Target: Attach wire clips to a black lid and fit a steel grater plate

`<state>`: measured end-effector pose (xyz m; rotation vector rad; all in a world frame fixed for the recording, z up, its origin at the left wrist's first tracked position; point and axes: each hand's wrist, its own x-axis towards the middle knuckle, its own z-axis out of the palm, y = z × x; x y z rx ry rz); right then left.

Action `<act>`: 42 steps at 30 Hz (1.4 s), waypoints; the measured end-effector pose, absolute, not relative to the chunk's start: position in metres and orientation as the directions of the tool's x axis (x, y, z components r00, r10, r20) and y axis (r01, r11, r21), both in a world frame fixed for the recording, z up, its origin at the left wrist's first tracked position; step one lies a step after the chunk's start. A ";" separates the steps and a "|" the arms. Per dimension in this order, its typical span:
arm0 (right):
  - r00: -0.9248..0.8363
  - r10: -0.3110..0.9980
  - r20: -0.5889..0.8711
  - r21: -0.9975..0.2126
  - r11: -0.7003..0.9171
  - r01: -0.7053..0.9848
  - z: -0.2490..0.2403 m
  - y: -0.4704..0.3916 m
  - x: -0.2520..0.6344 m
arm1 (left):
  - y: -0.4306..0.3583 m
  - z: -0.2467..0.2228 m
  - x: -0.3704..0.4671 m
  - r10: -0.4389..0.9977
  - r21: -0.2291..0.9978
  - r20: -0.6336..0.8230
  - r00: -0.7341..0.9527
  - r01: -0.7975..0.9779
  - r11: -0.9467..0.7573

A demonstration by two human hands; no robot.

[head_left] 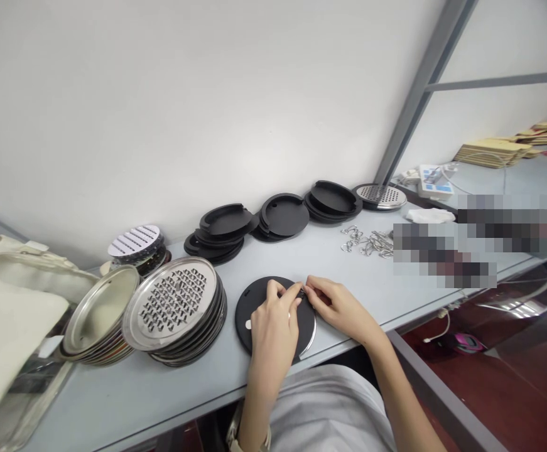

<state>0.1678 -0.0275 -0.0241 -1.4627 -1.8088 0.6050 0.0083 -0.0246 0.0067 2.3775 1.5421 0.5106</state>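
Two bare hands work at one round black disc (273, 288), which lies flat on the table (169, 397) directly under them. The left hand (276, 320) lies across its face; the right hand (338, 307) comes to its rim from the other side. On each, thumb and forefinger are drawn nearly together, meeting over a small dark piece at the rim; I cannot tell which hand, if either, has it pinched. The disc is smooth and matt, with one pale oval spot beside the left hand and a bright metal strip along the edge nearest the body.

Left of the grip stand two large stacks: the nearer, topped by a metal grater plate (174, 307) with raised, jagged teeth, and farther out, one topped by a shiny shallow metal dish (106, 301). Behind these is one smaller pile under a slotted disc (135, 242).

Beyond the grip, toward the wall, are three groups of shallow black trays (285, 216), round and low-rimmed, the uppermost nested on others, their layers too overlapped to count. Right of those lies one perforated metal disc (382, 196) on a black base. Beyond the right hand, thin bent metal wire loops (370, 243) lie tangled, uncountable, with one crumpled white cloth (430, 216) farther off.
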 end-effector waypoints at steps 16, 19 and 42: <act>-0.086 0.969 0.233 -0.746 0.235 0.624 -0.022 -0.029 0.167 | -0.025 0.008 0.007 0.915 0.399 0.137 0.381 0.824 -0.402; -0.090 0.969 0.229 -0.747 0.234 0.622 -0.023 -0.029 0.167 | -0.025 0.008 0.007 0.914 0.403 0.137 0.382 0.821 -0.404; -0.116 0.976 0.186 -0.753 0.217 0.621 -0.025 -0.027 0.170 | -0.025 0.003 0.007 0.912 0.416 0.194 0.363 0.811 -0.411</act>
